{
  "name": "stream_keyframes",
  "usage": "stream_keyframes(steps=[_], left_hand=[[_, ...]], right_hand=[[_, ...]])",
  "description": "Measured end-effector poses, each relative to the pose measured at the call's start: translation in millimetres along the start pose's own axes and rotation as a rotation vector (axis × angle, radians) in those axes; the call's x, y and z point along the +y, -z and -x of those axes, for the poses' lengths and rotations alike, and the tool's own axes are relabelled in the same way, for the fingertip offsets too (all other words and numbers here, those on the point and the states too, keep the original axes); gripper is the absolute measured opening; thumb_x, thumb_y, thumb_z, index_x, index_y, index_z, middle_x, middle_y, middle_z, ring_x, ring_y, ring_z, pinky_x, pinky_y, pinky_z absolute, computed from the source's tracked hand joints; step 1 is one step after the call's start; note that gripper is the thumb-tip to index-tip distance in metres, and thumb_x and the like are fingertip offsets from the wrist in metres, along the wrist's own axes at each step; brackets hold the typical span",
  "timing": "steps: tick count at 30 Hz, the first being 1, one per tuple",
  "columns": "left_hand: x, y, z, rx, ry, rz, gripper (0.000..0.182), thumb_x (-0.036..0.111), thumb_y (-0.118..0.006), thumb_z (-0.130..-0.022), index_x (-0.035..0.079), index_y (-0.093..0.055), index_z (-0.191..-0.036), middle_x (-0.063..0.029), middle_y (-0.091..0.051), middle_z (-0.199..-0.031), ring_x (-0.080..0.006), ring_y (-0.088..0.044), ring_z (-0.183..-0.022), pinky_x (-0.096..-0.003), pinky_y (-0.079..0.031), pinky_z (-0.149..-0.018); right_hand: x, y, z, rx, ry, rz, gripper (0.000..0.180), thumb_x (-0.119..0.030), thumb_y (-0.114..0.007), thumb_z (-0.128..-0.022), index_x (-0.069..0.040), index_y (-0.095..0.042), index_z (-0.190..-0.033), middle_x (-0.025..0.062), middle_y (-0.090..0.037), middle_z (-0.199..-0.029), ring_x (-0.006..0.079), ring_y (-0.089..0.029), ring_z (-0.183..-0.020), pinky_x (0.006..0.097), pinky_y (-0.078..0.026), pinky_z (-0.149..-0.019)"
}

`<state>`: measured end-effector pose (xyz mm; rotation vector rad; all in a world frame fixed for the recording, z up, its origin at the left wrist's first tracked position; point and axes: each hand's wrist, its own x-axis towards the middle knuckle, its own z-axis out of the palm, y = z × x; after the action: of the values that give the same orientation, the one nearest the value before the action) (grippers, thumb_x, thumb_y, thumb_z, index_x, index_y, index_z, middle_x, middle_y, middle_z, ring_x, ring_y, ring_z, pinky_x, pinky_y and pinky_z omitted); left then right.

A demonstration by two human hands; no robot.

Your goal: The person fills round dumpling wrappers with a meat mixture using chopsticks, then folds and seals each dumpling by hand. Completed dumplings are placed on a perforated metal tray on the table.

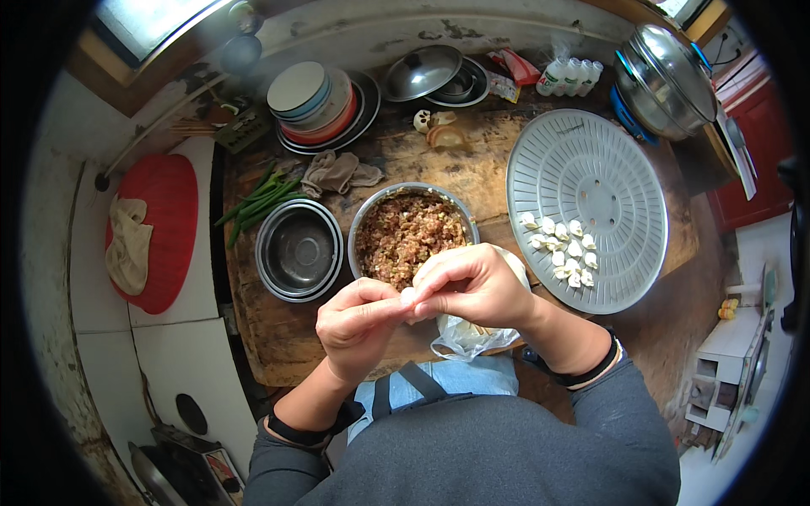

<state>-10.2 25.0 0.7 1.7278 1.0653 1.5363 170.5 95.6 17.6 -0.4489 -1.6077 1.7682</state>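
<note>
My left hand and my right hand meet at the fingertips, pinching a small white piece of dough, likely a dumpling, mostly hidden by the fingers. Just beyond them is a steel bowl of minced meat filling flecked with green. Under my right hand lies a clear plastic bag with pale contents, partly covered by the wrist. To the right, a round perforated metal steamer tray carries several small folded dumplings on its near left part.
Stacked steel bowls and green onions sit left of the filling, with a crumpled cloth behind. Piled plates, a metal lid, white bottles and a steel steamer pot line the wooden table's back.
</note>
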Motion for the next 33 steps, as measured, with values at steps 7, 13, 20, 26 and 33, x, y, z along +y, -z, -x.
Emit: stream_keyframes(steps=[7, 13, 20, 26, 33], left_hand=[[-7, -5, -3, -0.022, 0.001, -0.003, 0.017, -0.009, -0.069, -0.073, -0.001, -0.069, -0.087, -0.0080, -0.063, -0.079, -0.0163, -0.060, -0.069, -0.0257, -0.049, -0.062], [-25, 6, -5, 0.018, 0.228, 0.285, 0.036, -0.003, -0.063, -0.083, -0.004, -0.058, -0.118, -0.0139, -0.056, -0.113, -0.0127, -0.055, -0.085, -0.0235, -0.047, -0.074], [-82, 2, 9, 0.075, 0.192, -0.182, 0.016, -0.014, -0.048, -0.065, 0.002, -0.050, -0.064, -0.0062, -0.048, -0.086, -0.0120, -0.044, -0.066, -0.0215, -0.033, -0.055], [-119, -27, 23, -0.232, 0.227, -0.815, 0.023, 0.023, -0.066, -0.078, 0.001, -0.070, -0.074, -0.0150, -0.059, -0.105, -0.0296, -0.052, -0.090, -0.0396, -0.044, -0.079], [-77, -65, 32, -0.188, 0.377, -0.764, 0.044, 0.002, -0.067, -0.076, 0.003, -0.058, -0.119, -0.0130, -0.058, -0.108, -0.0187, -0.058, -0.065, -0.0300, -0.050, -0.066]], right_hand=[[7, 1, 2, -0.008, -0.031, 0.026, 0.007, 0.003, -0.070, -0.077, 0.003, -0.067, -0.083, 0.0088, -0.066, -0.082, 0.0144, -0.063, -0.077, 0.0253, -0.050, -0.069], [14, 19, 14, 0.132, -0.181, -0.148, 0.010, 0.001, -0.071, -0.078, 0.002, -0.064, -0.086, 0.0060, -0.061, -0.086, 0.0123, -0.060, -0.079, 0.0229, -0.049, -0.072], [32, 60, 99, 0.484, -0.114, 0.182, 0.011, 0.008, -0.062, -0.082, 0.003, -0.063, -0.091, 0.0074, -0.058, -0.093, 0.0151, -0.061, -0.089, 0.0267, -0.052, -0.076], [62, 130, 231, 1.108, -0.161, 0.416, 0.008, 0.005, -0.061, -0.084, 0.004, -0.061, -0.092, 0.0071, -0.061, -0.089, 0.0131, -0.062, -0.079, 0.0241, -0.051, -0.073], [94, 220, 259, 1.091, -0.265, 0.524, 0.009, 0.000, -0.064, -0.085, 0.003, -0.062, -0.092, 0.0072, -0.065, -0.086, 0.0120, -0.064, -0.075, 0.0235, -0.052, -0.066]])
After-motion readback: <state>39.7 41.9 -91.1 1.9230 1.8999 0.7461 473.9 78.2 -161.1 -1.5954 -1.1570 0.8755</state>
